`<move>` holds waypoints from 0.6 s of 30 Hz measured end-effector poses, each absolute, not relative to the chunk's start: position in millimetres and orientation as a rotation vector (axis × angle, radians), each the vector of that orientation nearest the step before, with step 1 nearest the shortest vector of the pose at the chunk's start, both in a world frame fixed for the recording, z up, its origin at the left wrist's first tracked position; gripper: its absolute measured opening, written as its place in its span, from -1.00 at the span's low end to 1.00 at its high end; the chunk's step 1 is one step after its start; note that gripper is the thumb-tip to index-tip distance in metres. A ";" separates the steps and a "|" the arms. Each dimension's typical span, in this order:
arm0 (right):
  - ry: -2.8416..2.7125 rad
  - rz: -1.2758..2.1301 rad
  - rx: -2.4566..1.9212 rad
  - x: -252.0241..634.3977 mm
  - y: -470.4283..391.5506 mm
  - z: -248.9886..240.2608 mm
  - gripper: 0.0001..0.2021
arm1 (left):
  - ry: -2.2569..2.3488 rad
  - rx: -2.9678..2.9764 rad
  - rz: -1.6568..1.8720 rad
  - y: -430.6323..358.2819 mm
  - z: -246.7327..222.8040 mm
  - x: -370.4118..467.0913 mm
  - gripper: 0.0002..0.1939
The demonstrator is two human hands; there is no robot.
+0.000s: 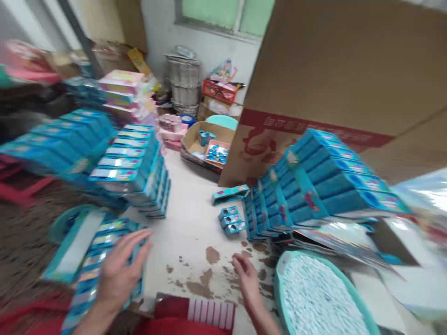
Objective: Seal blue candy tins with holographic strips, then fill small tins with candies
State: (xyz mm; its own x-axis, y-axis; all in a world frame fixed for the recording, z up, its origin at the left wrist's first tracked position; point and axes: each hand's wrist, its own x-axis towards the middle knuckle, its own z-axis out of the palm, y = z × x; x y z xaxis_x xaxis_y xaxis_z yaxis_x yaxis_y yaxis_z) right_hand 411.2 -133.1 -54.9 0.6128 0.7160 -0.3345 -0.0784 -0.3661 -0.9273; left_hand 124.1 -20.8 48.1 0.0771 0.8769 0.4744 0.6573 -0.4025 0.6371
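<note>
The left hand (120, 266), grip open, is spreading over a row of shiny blue cardboard boxes (90, 275) slanting up rightward, lower left. The right hand (248, 281), loosely open, is hovering farther off.

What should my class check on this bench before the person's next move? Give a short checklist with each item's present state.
1. Right hand free of items: ok, nothing shows in it.
2. Left hand has hold of a box: cannot tell; it is over the lower-left blue boxes, and the view is blurred.
3. White tabletop clean: not ok, brown stains mark the part between the hands.
4. Three small boxes side by side: ok, beside the large blue stack.
5. Green basin uncovered: ok, its pale pieces are in view.
</note>
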 end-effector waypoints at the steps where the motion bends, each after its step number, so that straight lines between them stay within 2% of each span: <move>1: -0.536 0.918 -1.771 412.4 -136.3 -54.4 -0.51 | 1.467 2.109 1.232 -23.3 53.0 137.4 -0.84; 4: -0.665 1.004 -1.777 401.3 -137.1 -51.3 -0.51 | 1.427 2.030 1.183 -28.4 59.2 147.5 -0.82; 7: -0.907 1.122 -1.684 369.7 -121.5 -33.3 -0.55 | 1.590 1.764 1.226 -31.1 61.9 121.1 -0.78; 13: -1.353 1.388 -1.105 251.0 -56.9 53.3 -0.66 | 1.730 0.908 1.588 4.1 60.7 23.1 -0.53; 16: -1.323 1.487 -0.906 171.3 -14.8 78.1 -0.50 | 1.694 0.726 1.566 55.0 59.4 -30.3 -0.42; 18: -1.190 1.502 -0.990 120.1 18.1 78.1 -0.34 | 1.609 0.650 1.476 94.3 61.7 -59.8 -0.36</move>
